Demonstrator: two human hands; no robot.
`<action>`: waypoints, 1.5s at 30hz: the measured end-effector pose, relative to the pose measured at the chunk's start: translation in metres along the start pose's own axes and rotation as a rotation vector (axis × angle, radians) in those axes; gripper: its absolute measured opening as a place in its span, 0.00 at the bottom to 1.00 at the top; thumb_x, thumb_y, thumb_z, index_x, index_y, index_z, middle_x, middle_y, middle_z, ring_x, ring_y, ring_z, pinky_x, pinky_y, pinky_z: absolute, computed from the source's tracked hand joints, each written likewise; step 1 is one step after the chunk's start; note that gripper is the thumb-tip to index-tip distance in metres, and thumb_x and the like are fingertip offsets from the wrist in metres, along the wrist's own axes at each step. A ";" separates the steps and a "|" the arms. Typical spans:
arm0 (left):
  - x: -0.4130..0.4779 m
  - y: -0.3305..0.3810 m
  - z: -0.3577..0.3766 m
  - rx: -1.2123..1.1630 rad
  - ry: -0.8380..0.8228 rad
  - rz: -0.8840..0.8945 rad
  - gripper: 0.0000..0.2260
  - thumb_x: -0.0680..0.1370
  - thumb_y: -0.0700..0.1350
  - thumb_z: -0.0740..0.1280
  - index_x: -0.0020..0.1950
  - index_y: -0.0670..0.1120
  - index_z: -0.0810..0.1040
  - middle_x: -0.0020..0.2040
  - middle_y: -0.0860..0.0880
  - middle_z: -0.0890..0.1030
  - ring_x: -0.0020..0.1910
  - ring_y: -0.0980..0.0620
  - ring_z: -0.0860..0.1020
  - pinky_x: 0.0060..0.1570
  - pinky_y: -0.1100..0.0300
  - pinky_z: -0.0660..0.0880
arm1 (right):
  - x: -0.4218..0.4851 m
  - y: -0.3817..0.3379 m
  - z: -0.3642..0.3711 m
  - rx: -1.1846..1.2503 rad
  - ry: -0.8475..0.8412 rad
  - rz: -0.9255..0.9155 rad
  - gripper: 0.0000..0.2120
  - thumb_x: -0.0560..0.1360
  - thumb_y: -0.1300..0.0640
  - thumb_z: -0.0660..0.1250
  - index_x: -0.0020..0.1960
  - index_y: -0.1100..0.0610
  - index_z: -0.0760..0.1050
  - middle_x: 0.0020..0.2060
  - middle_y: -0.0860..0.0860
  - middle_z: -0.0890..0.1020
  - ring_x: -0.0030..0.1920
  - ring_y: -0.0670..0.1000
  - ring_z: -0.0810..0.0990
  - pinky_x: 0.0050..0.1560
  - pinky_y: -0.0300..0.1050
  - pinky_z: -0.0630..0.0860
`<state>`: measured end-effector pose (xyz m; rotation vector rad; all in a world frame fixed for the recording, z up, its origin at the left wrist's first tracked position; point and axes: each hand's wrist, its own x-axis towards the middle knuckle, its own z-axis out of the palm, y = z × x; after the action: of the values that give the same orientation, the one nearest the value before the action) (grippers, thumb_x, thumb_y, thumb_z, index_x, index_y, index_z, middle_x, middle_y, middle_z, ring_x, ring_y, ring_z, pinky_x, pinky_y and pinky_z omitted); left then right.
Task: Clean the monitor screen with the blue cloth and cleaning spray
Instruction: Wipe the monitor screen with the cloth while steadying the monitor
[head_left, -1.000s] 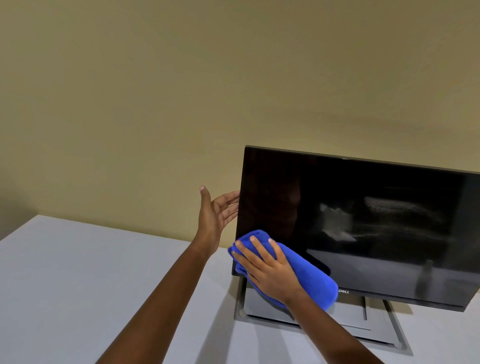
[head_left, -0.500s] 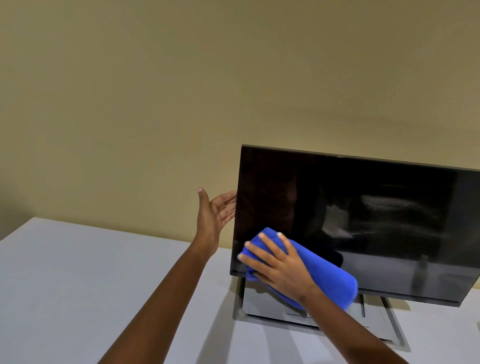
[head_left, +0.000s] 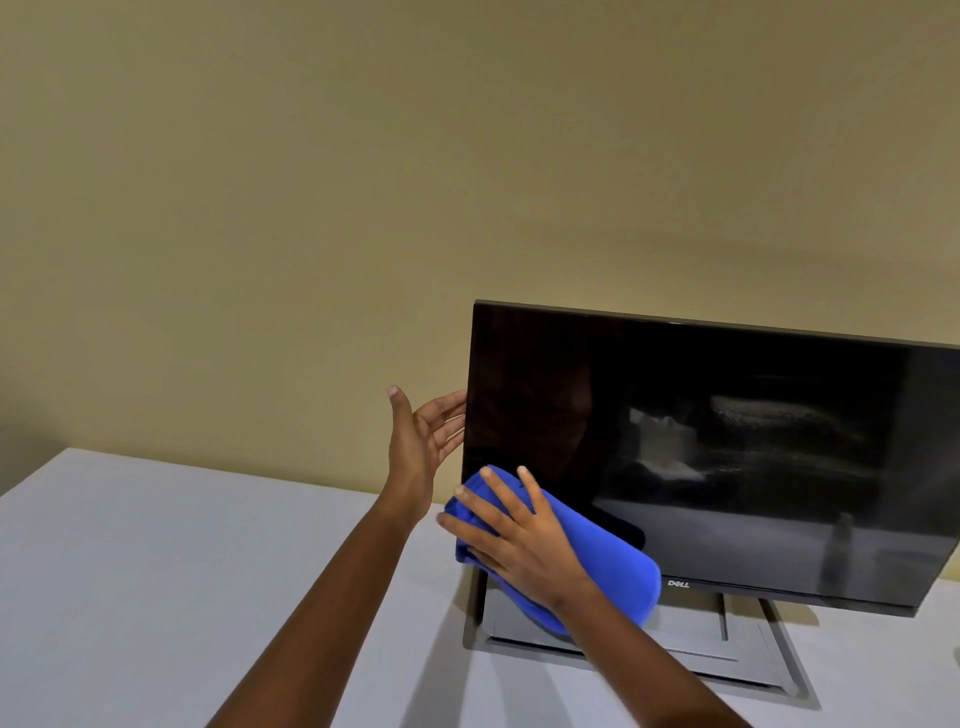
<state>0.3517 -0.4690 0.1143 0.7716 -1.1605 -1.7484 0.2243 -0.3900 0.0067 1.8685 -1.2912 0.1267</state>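
Note:
A black monitor (head_left: 727, 447) with a dark, streaked screen stands on a flat grey base (head_left: 727, 654) at the right of the white table. My right hand (head_left: 519, 540) presses a folded blue cloth (head_left: 602, 566) flat against the screen's lower left corner, fingers spread over it. My left hand (head_left: 421, 441) is open, its fingers reaching behind the monitor's left edge and its thumb up. No spray bottle shows directly; a bottle-like shape is only reflected in the screen at lower right.
The white table (head_left: 156, 571) stretches to the left and front. A beige wall (head_left: 363, 182) rises right behind the monitor. A small pale object (head_left: 957, 656) peeks in at the right edge.
My right hand slid the cloth right along the screen's bottom, then back left to the lower left corner. The left hand stayed at the monitor's edge.

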 end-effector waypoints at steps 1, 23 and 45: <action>0.000 0.001 -0.001 -0.002 -0.008 -0.002 0.36 0.78 0.59 0.35 0.63 0.39 0.73 0.58 0.43 0.77 0.58 0.48 0.75 0.62 0.56 0.68 | -0.007 0.008 0.000 0.006 0.022 0.000 0.35 0.70 0.43 0.68 0.72 0.44 0.55 0.69 0.48 0.61 0.71 0.58 0.54 0.69 0.61 0.48; 0.000 -0.003 0.009 -0.033 0.088 0.034 0.29 0.80 0.57 0.39 0.56 0.42 0.74 0.56 0.44 0.77 0.56 0.48 0.75 0.62 0.57 0.66 | 0.043 0.063 -0.025 -0.078 0.247 0.609 0.27 0.74 0.38 0.58 0.69 0.48 0.65 0.75 0.46 0.54 0.76 0.57 0.45 0.71 0.63 0.52; -0.001 -0.002 0.015 -0.020 0.166 0.046 0.27 0.81 0.55 0.40 0.56 0.41 0.74 0.55 0.43 0.77 0.56 0.46 0.75 0.62 0.57 0.67 | 0.092 0.049 -0.045 0.054 0.181 0.778 0.25 0.74 0.46 0.55 0.70 0.52 0.64 0.71 0.51 0.61 0.71 0.61 0.57 0.66 0.59 0.57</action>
<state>0.3390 -0.4623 0.1179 0.8545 -1.0400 -1.6235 0.2432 -0.4321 0.1103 1.2638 -1.8228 0.7225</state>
